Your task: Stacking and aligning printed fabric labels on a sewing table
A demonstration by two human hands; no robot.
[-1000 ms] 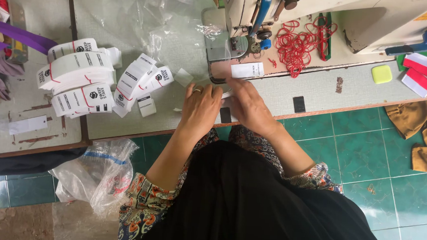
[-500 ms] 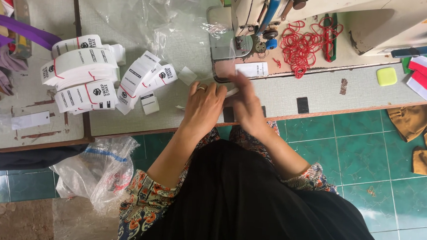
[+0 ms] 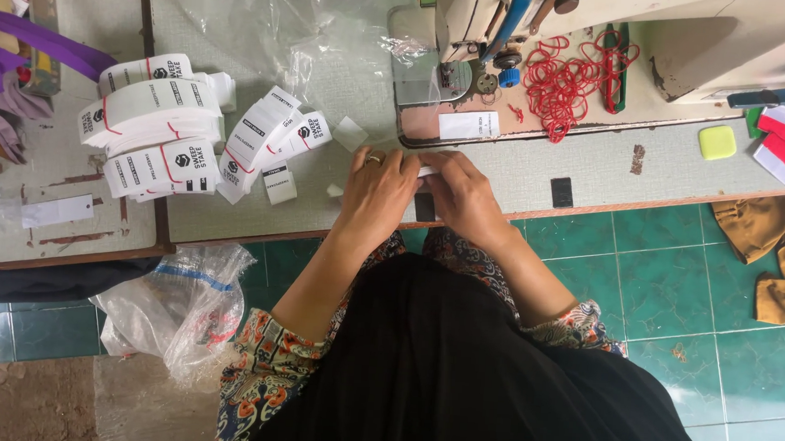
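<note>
My left hand [image 3: 378, 191] and my right hand [image 3: 462, 197] meet at the table's front edge, fingers pinched together on a small white label [image 3: 426, 172] held between them. A ring shows on my left hand. Just beyond the hands a loose white label [image 3: 468, 125] lies on the sewing machine's base. The sewing machine [image 3: 514, 19] stands right behind. Bundles of white labels bound with red rubber bands [image 3: 157, 129] lie to the left of my left hand.
A heap of red rubber bands [image 3: 564, 81] lies on the machine bed. A yellow square [image 3: 717, 141] and red-and-white pieces [image 3: 783, 143] sit at right. Brown cloth [image 3: 777, 249] lies on the green tiled floor. A clear plastic bag [image 3: 183, 308] hangs below the table.
The view has shifted slightly and both hands have drawn closer together over the small label at the table edge.
</note>
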